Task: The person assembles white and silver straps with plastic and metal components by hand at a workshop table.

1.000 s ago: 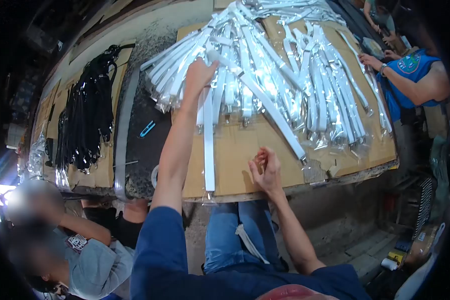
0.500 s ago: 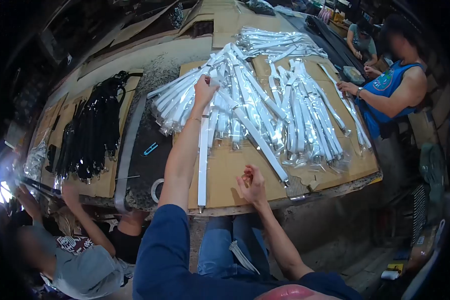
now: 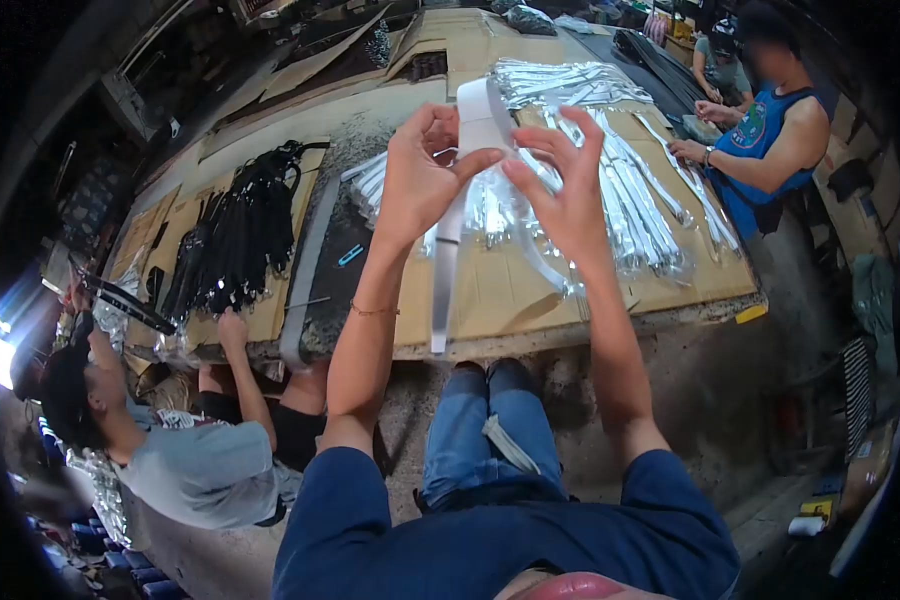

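My left hand (image 3: 428, 175) holds a pair of white suspenders (image 3: 483, 115) up over the table, its thumb across the strap and its fingers curled behind. The broad band loops above the hand. One strap end (image 3: 444, 290) hangs below my left wrist, and another trails to the right, blurred by motion. Close to the right side of the loop is my right hand (image 3: 568, 185), fingers spread and thumb at the strap. Behind both hands lie bagged white suspenders (image 3: 630, 205) on the cardboard (image 3: 500, 300), partly hidden by my hands.
Black suspenders (image 3: 245, 230) lie on cardboard at the left, near a blue snipper (image 3: 350, 255). More white straps (image 3: 570, 82) are stacked at the back. A seated person (image 3: 195, 470) works at the left; a person in a blue top (image 3: 770, 135) stands at the right.
My left hand has lifted the white suspenders off the pile toward me. My right hand has risen from the table's front edge to beside them. The camera view has shifted.
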### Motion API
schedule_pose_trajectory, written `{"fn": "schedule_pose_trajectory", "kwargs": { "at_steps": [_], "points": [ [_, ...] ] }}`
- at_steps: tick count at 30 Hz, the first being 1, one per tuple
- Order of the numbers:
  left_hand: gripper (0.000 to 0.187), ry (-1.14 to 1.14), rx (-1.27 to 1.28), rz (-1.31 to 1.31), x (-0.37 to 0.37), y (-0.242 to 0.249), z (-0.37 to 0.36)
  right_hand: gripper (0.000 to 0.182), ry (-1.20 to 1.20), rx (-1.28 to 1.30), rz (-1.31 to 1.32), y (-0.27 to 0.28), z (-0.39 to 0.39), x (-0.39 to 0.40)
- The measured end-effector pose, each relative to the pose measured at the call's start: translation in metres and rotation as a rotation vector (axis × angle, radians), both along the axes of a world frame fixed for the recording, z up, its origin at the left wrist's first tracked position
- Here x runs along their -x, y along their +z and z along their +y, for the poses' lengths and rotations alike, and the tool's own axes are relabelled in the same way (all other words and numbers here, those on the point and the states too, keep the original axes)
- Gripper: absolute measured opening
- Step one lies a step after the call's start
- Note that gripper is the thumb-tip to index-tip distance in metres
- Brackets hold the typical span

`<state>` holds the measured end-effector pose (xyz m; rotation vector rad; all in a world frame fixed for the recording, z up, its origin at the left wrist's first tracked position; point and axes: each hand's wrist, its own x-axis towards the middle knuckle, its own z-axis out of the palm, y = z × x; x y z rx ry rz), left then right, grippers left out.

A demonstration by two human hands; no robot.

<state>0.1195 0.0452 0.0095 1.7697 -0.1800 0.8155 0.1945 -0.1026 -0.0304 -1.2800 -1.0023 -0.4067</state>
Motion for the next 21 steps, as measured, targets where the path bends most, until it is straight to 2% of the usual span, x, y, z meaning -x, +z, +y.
{"fn": "schedule_pose_trajectory", "kwargs": {
  "at_steps": [1,3,8,15,18,20,21],
  "points": [
    [0.037,0.003,-0.001,0.006,0.011,0.004,-0.010,0.070,0.003,-0.001,0.006,0.009,-0.008,0.010],
    [0.037,0.002,0.017,-0.034,0.031,0.010,-0.028,0.069,0.244,-0.023,0.245,0.024,-0.026,0.032],
    [0.035,-0.134,0.225,0.016,0.085,0.004,-0.075,0.068,0.377,-0.002,0.322,0.023,-0.074,0.076],
    [0.034,-0.154,0.366,0.060,0.129,-0.033,-0.114,0.070,0.310,0.141,0.311,0.007,-0.119,0.120],
    [0.036,-0.157,0.525,0.066,0.152,-0.050,-0.123,0.069,0.343,0.105,0.333,-0.006,-0.131,0.140],
    [0.041,-0.336,0.671,0.008,0.168,-0.061,-0.121,0.068,0.361,0.086,0.354,-0.012,-0.134,0.149],
    [0.041,-0.330,0.674,0.008,0.174,-0.066,-0.121,0.068,0.374,0.067,0.377,-0.015,-0.135,0.153]
  ]
}}
